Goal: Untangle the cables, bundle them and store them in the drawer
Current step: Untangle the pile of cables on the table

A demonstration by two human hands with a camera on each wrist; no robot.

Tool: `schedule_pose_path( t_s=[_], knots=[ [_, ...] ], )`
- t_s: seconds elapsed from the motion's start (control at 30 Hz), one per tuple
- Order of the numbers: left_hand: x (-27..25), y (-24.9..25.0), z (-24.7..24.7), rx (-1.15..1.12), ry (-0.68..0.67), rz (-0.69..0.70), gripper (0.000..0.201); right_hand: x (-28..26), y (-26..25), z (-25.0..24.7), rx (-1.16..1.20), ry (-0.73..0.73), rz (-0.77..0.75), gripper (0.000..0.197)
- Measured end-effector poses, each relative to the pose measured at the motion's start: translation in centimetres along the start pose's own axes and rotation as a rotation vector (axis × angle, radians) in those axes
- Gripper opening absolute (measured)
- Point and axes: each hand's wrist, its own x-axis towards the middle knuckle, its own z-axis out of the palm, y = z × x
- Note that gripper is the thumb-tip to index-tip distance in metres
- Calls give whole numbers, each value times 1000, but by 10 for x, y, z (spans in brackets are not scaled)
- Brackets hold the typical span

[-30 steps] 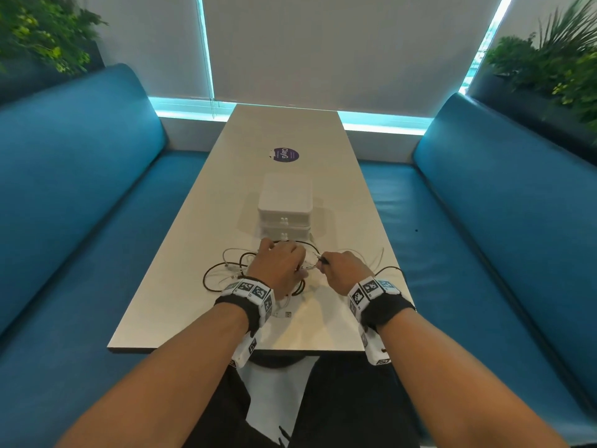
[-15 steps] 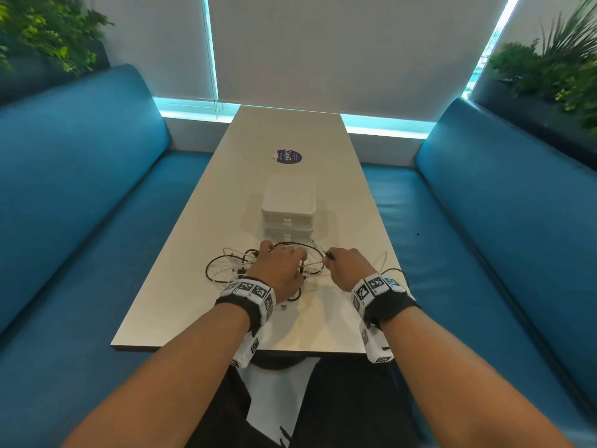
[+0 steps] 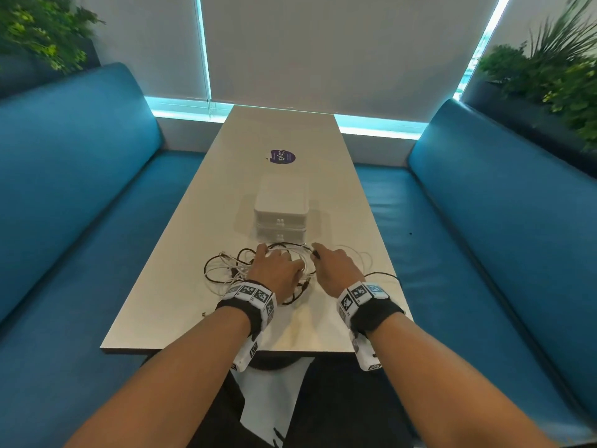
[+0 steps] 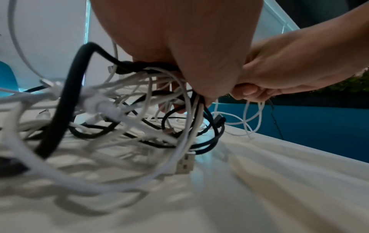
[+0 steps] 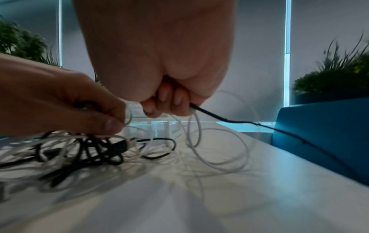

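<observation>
A tangle of black and white cables (image 3: 232, 270) (image 4: 119, 113) (image 5: 85, 146) lies on the near end of the table (image 3: 181, 305). My left hand (image 3: 274, 270) (image 4: 189, 63) (image 5: 79, 110) sits on the tangle, its fingers curled round a bunch of black and white strands. My right hand (image 3: 332, 263) (image 5: 165, 99) (image 4: 269, 82) pinches a thin black cable (image 5: 229, 120) and white loops (image 5: 196, 130) just to the right. That black cable trails off the right table edge. A white two-drawer box (image 3: 280, 211) stands right behind the hands, both drawers closed.
Blue benches (image 3: 64, 189) (image 3: 500, 205) flank the table. A purple sticker (image 3: 282, 156) lies beyond the box. Planters with green plants (image 3: 549, 76) sit behind each bench. A silver USB plug (image 4: 184, 164) hangs from the tangle just above the tabletop.
Both hands shifted a little farther from me, toward the drawer box, keeping their grips. The right hand drew its black cable up and rightwards, away from the tangle.
</observation>
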Motion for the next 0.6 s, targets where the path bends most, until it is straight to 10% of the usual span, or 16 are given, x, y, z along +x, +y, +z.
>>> schedule_pose_path(
  t_s=[0.3, 0.6],
  knots=[
    [8, -5, -3, 73, -139, 78, 28, 1, -1, 7, 94, -69, -145, 36],
    [7, -10, -13, -38, -181, -11, 23, -12, 27, 5, -216, -173, 35, 29]
  ],
)
